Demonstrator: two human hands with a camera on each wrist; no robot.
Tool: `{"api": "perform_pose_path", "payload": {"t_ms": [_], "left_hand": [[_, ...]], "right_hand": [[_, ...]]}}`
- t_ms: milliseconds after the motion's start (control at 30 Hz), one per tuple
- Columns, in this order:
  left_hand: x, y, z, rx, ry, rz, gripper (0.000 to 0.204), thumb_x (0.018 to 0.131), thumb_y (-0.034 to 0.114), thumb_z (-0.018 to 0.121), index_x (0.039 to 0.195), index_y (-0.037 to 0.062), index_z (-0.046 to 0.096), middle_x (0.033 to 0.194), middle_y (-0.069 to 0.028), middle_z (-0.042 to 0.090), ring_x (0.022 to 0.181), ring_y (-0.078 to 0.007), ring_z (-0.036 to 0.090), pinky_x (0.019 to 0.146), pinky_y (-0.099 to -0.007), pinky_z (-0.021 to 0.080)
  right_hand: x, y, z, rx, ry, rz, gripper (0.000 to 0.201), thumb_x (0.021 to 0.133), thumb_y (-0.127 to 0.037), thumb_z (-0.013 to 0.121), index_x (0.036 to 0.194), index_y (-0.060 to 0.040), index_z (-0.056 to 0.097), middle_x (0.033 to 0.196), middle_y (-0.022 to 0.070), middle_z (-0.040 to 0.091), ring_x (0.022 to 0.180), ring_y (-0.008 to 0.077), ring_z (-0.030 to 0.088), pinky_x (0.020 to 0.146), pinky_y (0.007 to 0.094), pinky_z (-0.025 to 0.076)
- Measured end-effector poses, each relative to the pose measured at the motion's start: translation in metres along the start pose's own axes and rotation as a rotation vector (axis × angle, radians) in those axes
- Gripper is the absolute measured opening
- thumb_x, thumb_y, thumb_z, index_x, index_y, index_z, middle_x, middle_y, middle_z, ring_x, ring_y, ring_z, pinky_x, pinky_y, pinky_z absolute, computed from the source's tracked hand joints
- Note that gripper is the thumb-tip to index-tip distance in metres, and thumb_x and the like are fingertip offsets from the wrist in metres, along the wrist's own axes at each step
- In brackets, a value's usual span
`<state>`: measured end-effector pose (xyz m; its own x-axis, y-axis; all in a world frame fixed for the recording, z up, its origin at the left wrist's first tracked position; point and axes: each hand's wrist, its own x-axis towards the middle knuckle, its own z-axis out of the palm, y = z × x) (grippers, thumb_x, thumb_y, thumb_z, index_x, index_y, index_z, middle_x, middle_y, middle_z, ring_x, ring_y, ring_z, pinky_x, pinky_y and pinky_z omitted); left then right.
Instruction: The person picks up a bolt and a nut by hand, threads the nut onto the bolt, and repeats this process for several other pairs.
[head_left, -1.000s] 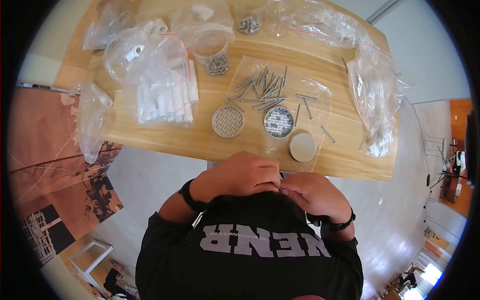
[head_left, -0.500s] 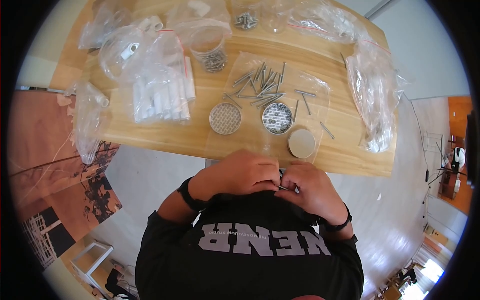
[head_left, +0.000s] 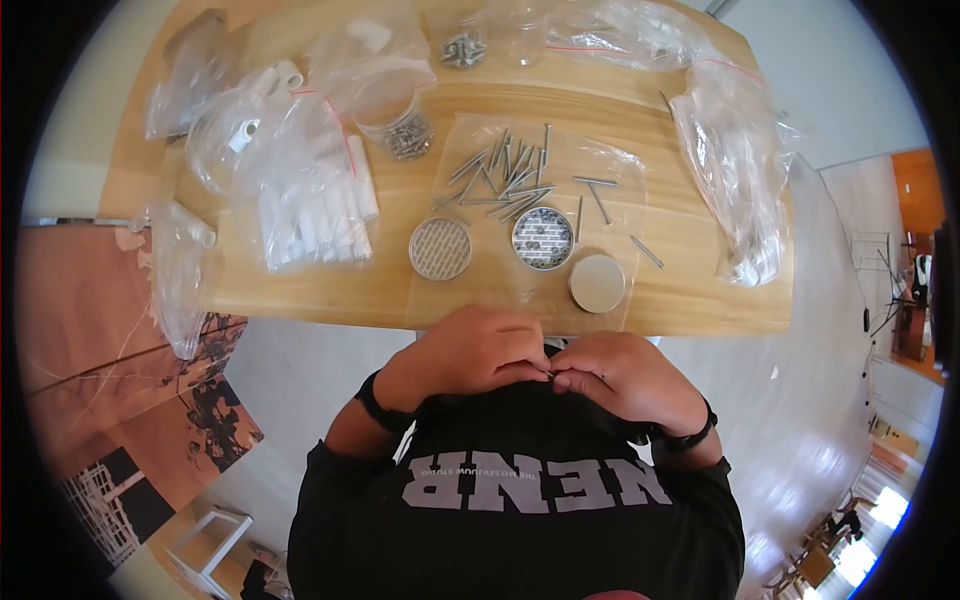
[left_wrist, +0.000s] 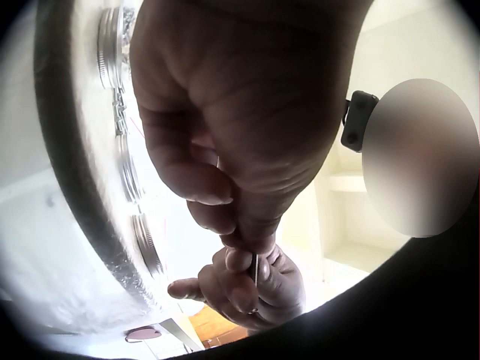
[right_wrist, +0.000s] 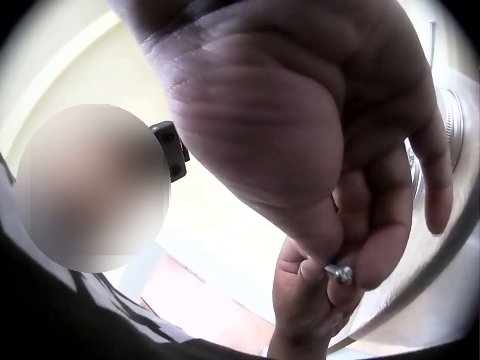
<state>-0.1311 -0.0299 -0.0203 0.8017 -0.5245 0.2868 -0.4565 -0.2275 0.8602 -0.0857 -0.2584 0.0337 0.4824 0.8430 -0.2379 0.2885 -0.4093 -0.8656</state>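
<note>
R hand (head_left: 628, 378) closes up vs 0.5 s ago: the gap btwn its thumb & index is gone. It pinches a metal bolt (right_wrist: 341, 273) btwn thumb & fingers, one end poking out. L hand (head_left: 480, 350) pinches it too, fingertips pressed tog. just beside R's. Bolt is up in front of the black shirt (head_left: 500, 425), near the table (head_left: 720, 305) edge. On top: plain tin (head_left: 597, 283), tin w/ small pcs (head_left: 543, 269), patterned tin (head_left: 440, 249), loose bolts (head_left: 518, 188).
</note>
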Motion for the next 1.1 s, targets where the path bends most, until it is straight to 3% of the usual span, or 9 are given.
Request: {"api": "perform_pose_path", "payload": {"t_ms": [67, 267, 467, 667, 867, 967, 1033, 1100], "left_hand": [[0.000, 0.001, 0.000, -0.008, -0.002, 0.012, 0.014, 0.077, 0.017, 0.078, 0.082, 0.0113, 0.066, 0.079, -0.0026, 0.064, 0.070, -0.0246, 0.062, 0.058, -0.0349, 0.047], [0.002, 0.003, -0.001, 0.033, -0.004, -0.011, 0.014, 0.076, 0.016, 0.078, 0.081, 0.0106, 0.066, 0.078, -0.0030, 0.064, 0.069, -0.0248, 0.062, 0.057, -0.0349, 0.047], [0.002, 0.005, 0.007, 0.040, -0.019, -0.023, 0.014, 0.080, 0.019, 0.073, 0.082, 0.0111, 0.063, 0.079, -0.0032, 0.060, 0.071, -0.0265, 0.061, 0.059, -0.0370, 0.048], [0.005, 0.010, 0.002, 0.058, -0.003, -0.038, 0.017, 0.074, 0.014, 0.079, 0.080, 0.0093, 0.064, 0.077, -0.0048, 0.064, 0.065, -0.0252, 0.062, 0.054, -0.0332, 0.047], [0.005, 0.016, 0.002, 0.084, -0.009, -0.118, 0.016, 0.076, 0.014, 0.077, 0.082, 0.0088, 0.063, 0.076, -0.0054, 0.061, 0.067, -0.0275, 0.061, 0.056, -0.0368, 0.047], [0.007, 0.019, 0.002, 0.109, -0.021, -0.212, 0.018, 0.076, 0.015, 0.078, 0.082, 0.0073, 0.063, 0.073, -0.0062, 0.060, 0.065, -0.0275, 0.060, 0.055, -0.0350, 0.046], [0.008, 0.023, 0.002, 0.097, 0.017, -0.356, 0.017, 0.077, 0.015, 0.077, 0.081, 0.0063, 0.063, 0.071, -0.0073, 0.059, 0.061, -0.0269, 0.058, 0.053, -0.0341, 0.044], [0.010, 0.022, 0.003, 0.104, 0.017, -0.348, 0.017, 0.078, 0.015, 0.076, 0.080, 0.0061, 0.063, 0.071, -0.0077, 0.059, 0.059, -0.0267, 0.057, 0.053, -0.0345, 0.043]], "right_hand": [[0.000, -0.001, 0.001, 0.012, -0.037, 0.014, 0.015, 0.089, -0.013, 0.062, 0.103, -0.0079, 0.067, 0.088, 0.0070, 0.069, 0.086, 0.0303, 0.065, 0.071, 0.0397, 0.051], [0.000, 0.002, 0.008, -0.107, 0.128, -0.045, 0.014, 0.086, -0.013, 0.065, 0.099, -0.0100, 0.067, 0.086, 0.0072, 0.068, 0.085, 0.0309, 0.064, 0.071, 0.0397, 0.050], [-0.004, 0.001, 0.008, -0.208, 0.165, -0.079, 0.014, 0.078, -0.012, 0.071, 0.089, -0.0087, 0.063, 0.081, 0.0074, 0.065, 0.080, 0.0309, 0.062, 0.079, 0.0413, 0.049], [0.000, -0.003, 0.010, -0.188, 0.237, -0.073, 0.019, 0.075, -0.011, 0.073, 0.085, -0.0094, 0.057, 0.079, 0.0073, 0.058, 0.079, 0.0310, 0.060, 0.075, 0.0437, 0.047], [-0.003, 0.005, 0.014, -0.140, 0.229, -0.051, 0.020, 0.076, -0.012, 0.072, 0.090, -0.0101, 0.059, 0.081, 0.0072, 0.060, 0.083, 0.0316, 0.061, 0.071, 0.0421, 0.048], [-0.003, 0.009, 0.018, -0.163, 0.310, -0.063, 0.021, 0.075, -0.013, 0.073, 0.091, -0.0099, 0.060, 0.082, 0.0070, 0.060, 0.084, 0.0303, 0.061, 0.072, 0.0416, 0.048], [-0.002, 0.010, 0.022, -0.255, 0.466, -0.158, 0.020, 0.073, -0.014, 0.076, 0.085, -0.0099, 0.061, 0.076, 0.0058, 0.056, 0.078, 0.0284, 0.060, 0.069, 0.0404, 0.047], [-0.001, 0.014, 0.026, -0.264, 0.520, -0.172, 0.021, 0.072, -0.015, 0.076, 0.085, -0.0097, 0.060, 0.076, 0.0056, 0.056, 0.078, 0.0279, 0.060, 0.071, 0.0399, 0.047]]}}
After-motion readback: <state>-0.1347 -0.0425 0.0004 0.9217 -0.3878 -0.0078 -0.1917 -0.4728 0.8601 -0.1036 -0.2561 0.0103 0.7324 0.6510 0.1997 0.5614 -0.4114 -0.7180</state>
